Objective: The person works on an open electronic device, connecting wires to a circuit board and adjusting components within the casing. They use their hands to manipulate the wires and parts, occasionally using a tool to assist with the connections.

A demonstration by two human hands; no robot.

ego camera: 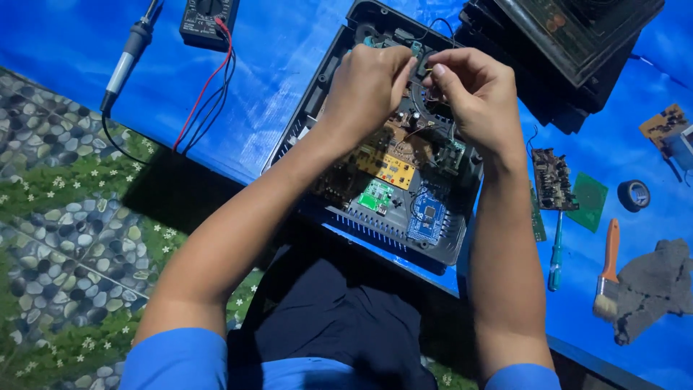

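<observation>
Blue tarp (289,43) carries the opened casing (440,249); left hand (368,87) and right hand (473,90) pinch a thin wire (426,70) at its far edge. Judged mid-repair; next move needs steady fingertips.

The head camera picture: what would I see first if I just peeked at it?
First you would see the two hands, left and right, meeting over an open grey case full of small coloured circuit boards, in the middle of a bright blue sheet. Red and black wires trail from a black meter at the top left. At the right lie a green screwdriver and an orange-handled brush.
</observation>
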